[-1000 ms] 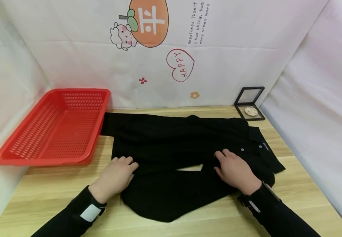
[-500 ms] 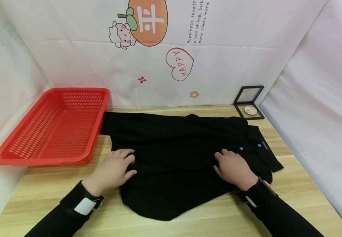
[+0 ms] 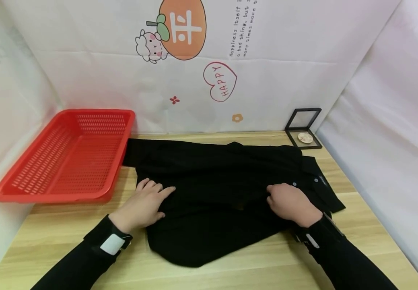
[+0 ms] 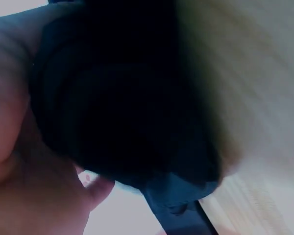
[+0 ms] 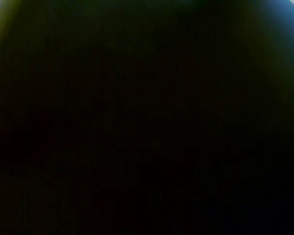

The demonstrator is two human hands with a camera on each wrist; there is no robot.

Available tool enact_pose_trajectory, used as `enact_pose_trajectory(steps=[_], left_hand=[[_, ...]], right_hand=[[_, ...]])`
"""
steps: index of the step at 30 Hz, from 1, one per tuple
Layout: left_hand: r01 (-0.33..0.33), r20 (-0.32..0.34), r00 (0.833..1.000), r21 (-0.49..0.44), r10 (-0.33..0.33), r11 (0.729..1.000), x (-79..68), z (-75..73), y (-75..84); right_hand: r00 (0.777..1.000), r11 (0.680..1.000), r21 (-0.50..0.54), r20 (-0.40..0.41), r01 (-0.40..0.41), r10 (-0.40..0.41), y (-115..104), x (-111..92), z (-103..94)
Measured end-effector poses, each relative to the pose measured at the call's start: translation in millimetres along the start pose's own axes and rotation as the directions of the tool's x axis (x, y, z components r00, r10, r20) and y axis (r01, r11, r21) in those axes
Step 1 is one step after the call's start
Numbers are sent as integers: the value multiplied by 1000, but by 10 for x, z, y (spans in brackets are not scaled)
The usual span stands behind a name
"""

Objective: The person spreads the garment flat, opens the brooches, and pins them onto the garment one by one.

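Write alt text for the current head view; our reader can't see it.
A person's left hand and right hand touch a black shirt spread across a wooden table. A red basket sits at the left; a black frame stands at the back right.

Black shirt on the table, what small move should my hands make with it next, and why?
Probably smooth the middle of the black shirt: the left hand rests on its left edge, the right hand is on it near a button, and it looks slightly rippled between them.
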State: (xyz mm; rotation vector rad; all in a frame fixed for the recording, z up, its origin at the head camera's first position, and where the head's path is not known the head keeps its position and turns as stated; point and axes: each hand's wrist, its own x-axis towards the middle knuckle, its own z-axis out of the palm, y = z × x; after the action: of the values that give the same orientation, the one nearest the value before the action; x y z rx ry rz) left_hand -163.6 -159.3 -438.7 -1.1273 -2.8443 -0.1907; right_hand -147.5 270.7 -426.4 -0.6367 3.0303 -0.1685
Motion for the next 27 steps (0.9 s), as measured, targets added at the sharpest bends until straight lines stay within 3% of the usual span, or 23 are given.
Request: enact_pose_trajectory(steps=[3,7,14,17,21,27], left_hand=[[-17,-15,1000,-19,17,1000,21,-35,26],[-53,-125,991,-108,40,993,31,-119,66],[-193,-317,941,-208,121,959,87,-305,192],[-235,-414,900,-197,136,952,94,-358,261],[-252,-519,844,-164,134,954,89,-415,341],[-273,-580,804,-167,129,948,79,-521,448]], right_hand=[[1000,1000,-1,19,0,0,-4,-21,-37],[999,998,-43,6,38,-38,-125,4,-23],[988,971,-183,54,155,-148,-767,175,18],[980,952,-244,-34,184,-198,-942,257,40],[961,941,-303,-176,152,-212,-1020,289,78],[935,950,-313,-340,-15,-97,-991,252,148]])
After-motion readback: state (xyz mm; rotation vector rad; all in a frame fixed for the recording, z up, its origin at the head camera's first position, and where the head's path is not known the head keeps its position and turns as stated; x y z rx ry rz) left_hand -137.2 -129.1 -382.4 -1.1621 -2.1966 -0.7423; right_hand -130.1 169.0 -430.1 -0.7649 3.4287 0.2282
